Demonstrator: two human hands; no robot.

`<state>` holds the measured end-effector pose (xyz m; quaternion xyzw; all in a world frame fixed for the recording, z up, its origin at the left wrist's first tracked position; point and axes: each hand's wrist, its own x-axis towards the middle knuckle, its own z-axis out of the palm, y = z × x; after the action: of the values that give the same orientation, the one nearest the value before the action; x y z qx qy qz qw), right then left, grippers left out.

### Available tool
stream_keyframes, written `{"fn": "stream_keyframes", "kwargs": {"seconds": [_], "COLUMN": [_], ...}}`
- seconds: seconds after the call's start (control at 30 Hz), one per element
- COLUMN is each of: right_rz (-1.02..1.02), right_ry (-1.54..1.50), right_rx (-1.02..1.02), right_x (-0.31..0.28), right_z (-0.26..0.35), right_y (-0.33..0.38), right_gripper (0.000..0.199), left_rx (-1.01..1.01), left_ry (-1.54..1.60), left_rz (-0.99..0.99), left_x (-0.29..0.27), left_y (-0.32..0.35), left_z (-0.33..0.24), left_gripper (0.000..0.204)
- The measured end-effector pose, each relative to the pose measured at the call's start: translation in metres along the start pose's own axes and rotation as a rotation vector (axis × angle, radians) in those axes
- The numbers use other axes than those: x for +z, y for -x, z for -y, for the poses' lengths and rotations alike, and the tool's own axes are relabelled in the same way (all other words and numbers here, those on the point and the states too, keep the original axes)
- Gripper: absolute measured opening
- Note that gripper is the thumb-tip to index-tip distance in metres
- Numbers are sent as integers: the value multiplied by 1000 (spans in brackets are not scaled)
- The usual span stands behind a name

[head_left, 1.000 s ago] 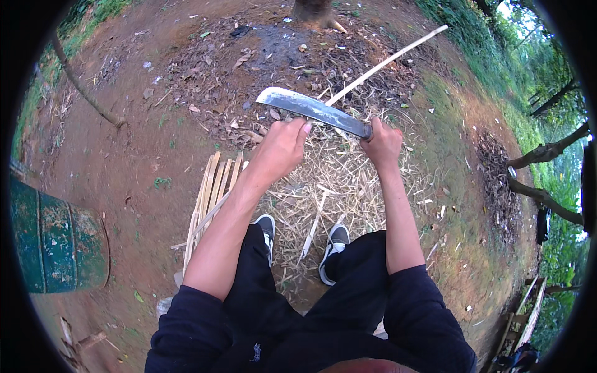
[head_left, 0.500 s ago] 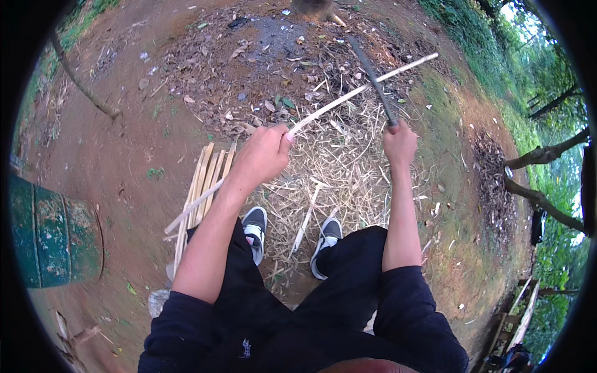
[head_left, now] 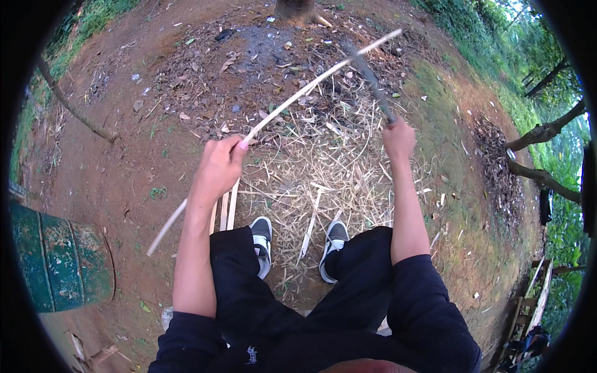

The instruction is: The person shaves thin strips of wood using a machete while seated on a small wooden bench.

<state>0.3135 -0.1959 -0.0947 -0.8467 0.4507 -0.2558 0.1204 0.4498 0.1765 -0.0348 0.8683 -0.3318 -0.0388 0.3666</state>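
Note:
My left hand is closed round a long, pale strip of split bamboo or wood. One end of the strip reaches up and to the right; its tail comes out behind my left wrist toward the lower left. In my closed right hand is the handle end of a machete, its dark narrow blade pointing up and left. Near its tip the blade crosses the far part of the strip; I cannot tell whether they touch. Several more pale strips lie on the ground beside my left forearm, partly hidden by it.
Curly pale shavings cover the soil before my shoes, with one flat offcut among them. A green metal drum is at the left. Tree trunk base stands far ahead; bare branches are at the right.
My left hand has drawn back to the left and slightly down, carrying the strip with it. The blade now crosses nearer the strip's far end. My right hand has barely shifted.

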Motion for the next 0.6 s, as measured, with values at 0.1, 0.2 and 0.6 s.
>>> {"fn": "stream_keyframes", "kwargs": {"seconds": [0.1,0.2,0.6], "right_rz": [-117,-132,13], "right_ry": [-25,-27,55], "right_rx": [262,253,-416], "right_x": [-1,7,26], "right_z": [-41,-53,-7], "right_y": [-8,-2,4], "right_gripper": [26,25,12], "left_rx": [7,101,103], "left_ry": [-80,-1,-105], "left_rz": [44,5,134], "left_x": [-5,0,-7], "left_y": [4,6,-2], "left_z": [5,20,14], "left_gripper": [25,27,25]}}
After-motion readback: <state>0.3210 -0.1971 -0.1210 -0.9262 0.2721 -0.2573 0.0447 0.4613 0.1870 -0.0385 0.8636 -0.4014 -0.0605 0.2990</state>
